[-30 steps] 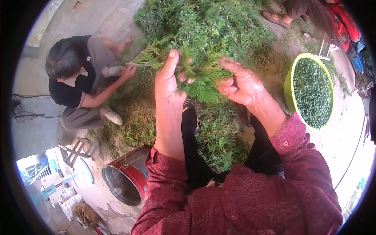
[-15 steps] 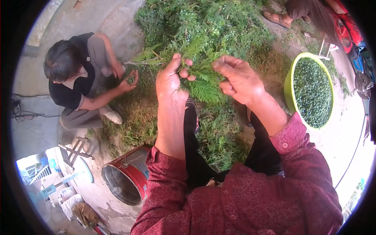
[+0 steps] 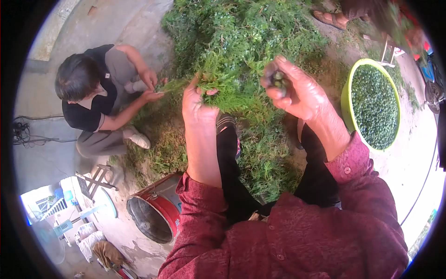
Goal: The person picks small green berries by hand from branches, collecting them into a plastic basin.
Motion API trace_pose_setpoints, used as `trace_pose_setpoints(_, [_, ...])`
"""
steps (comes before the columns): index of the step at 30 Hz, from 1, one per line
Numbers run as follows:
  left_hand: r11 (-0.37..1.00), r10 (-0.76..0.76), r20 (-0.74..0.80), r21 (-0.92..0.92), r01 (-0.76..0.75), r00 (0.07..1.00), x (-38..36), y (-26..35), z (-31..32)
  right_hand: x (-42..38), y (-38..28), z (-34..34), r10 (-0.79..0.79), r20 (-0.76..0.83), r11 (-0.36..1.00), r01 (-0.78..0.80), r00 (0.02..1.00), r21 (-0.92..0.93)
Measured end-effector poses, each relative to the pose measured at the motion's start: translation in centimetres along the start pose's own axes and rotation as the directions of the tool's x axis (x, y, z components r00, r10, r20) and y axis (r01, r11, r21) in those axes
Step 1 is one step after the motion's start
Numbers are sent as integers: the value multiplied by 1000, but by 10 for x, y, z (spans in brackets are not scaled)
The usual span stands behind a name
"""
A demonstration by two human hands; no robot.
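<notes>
My left hand (image 3: 197, 103) is closed around a feathery green cypress-like sprig (image 3: 225, 93), whose leafy tips spread out to the right. To the right of it and a little apart, my right hand (image 3: 304, 95) is turned partly palm-up with its fingers curled. Several small round green cones (image 3: 279, 80) lie in those fingers, slightly blurred. Beneath and beyond both hands is a large heap of cut green branches (image 3: 241, 32).
At right stands a yellow-green basin (image 3: 346, 104) full of small green cones. A red-and-grey bucket (image 3: 160, 211) lies tilted at lower left. One person (image 3: 90, 88) sits at left, handling greenery; another person's sandalled foot (image 3: 332, 19) shows at upper right. A folding stool (image 3: 97, 181) stands near the bucket.
My right hand has drawn away from the sprig and turned, showing cones in its fingers. The seated person's hands have come together around greenery. Motion blurs the person at upper right.
</notes>
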State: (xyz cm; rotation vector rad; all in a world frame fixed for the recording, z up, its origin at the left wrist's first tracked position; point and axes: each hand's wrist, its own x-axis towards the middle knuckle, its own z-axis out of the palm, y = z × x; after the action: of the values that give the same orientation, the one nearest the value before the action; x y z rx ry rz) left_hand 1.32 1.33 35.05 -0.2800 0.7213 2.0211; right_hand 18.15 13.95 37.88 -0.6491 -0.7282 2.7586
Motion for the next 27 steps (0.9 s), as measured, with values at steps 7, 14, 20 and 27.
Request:
trace_pose_setpoints(7, [982,-184,105,-22,187,977,14,-6,-10,12,11,3,-188,60,896,196,980,-399])
trace_pose_setpoints(14, [986,-48,-82,155,60,995,11,-27,7,10,16,16,-106,-24,804,71,994,-590])
trace_pose_setpoints(20, [964,-38,-74,259,56,997,-5,-22,27,19,16,1,-122,-26,921,103,992,-376])
trace_pose_setpoints(27, [943,96,-68,326,-69,993,6,-4,-2,-1,19,14,315,54,846,-254,948,-468])
